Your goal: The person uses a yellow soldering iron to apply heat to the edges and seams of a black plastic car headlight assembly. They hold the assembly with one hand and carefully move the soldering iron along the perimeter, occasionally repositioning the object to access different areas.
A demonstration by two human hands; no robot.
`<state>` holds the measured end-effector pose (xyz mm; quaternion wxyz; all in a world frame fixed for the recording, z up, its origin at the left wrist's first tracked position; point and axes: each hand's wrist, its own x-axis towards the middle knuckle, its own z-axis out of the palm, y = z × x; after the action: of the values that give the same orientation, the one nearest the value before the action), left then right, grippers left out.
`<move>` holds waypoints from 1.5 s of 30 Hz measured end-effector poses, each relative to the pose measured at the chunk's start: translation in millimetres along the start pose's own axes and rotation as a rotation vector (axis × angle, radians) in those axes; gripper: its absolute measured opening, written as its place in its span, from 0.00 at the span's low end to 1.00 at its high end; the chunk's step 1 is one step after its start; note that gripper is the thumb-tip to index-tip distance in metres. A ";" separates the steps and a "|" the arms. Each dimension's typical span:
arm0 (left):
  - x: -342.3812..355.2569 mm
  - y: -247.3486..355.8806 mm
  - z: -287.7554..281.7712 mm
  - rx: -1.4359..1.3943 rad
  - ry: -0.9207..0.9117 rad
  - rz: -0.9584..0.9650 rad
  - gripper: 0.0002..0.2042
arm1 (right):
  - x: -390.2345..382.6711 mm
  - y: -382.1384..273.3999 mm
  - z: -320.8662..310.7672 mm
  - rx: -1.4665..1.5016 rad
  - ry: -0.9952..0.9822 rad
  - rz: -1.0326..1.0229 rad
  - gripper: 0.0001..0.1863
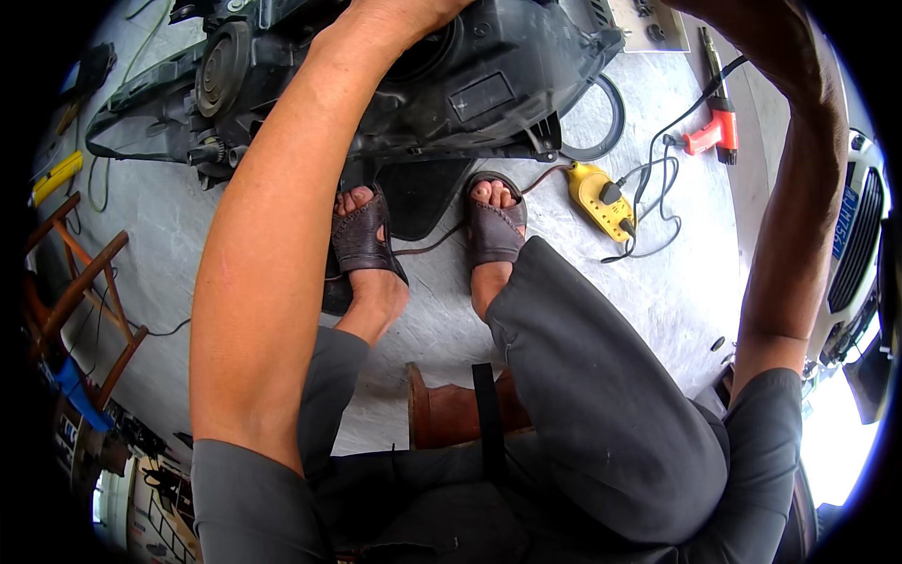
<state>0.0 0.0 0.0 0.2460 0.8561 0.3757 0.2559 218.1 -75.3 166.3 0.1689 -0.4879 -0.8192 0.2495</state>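
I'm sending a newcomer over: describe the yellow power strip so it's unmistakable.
Find the large black plastic housing at the top. Below its right end, on the grey floor, lies the power strip. Its yellow body and black plug set it apart from the red tool nearby.

A yellow power strip (594, 201) lies near a red heat gun (715, 134)

The only lettering clear enough to read is a single row of letters and digits on the licence plate (848, 221) at the front of the car (863, 179) on the far right, running steeply along the plate. Small marks on the yellow power strip (587, 184) and the black plastic housing (512, 61) are too fine to make out.
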 end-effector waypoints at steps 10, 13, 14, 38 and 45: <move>-2.9 4.2 2.2 -0.019 0.019 0.018 0.12 | 7.1 16.0 3.9 0.026 -0.046 -0.072 0.09; -3.3 -0.2 3.5 -0.013 0.042 0.070 0.11 | 6.1 24.3 5.0 0.004 -0.040 -0.113 0.10; -4.0 -2.0 4.0 -0.008 0.050 0.087 0.10 | 6.9 23.9 5.1 -0.010 -0.040 -0.119 0.10; -4.1 1.7 3.4 -0.019 0.045 0.091 0.10 | 15.1 5.6 4.6 -0.049 -0.046 -0.138 0.10; -2.5 3.5 4.1 -0.005 0.046 0.053 0.10 | 25.3 6.6 -3.8 -0.064 -0.115 -0.045 0.09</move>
<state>2.9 -5.0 -1.6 0.2326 0.8590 0.3576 0.2831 212.9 -49.4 166.5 0.1113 -0.4595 -0.8458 0.2471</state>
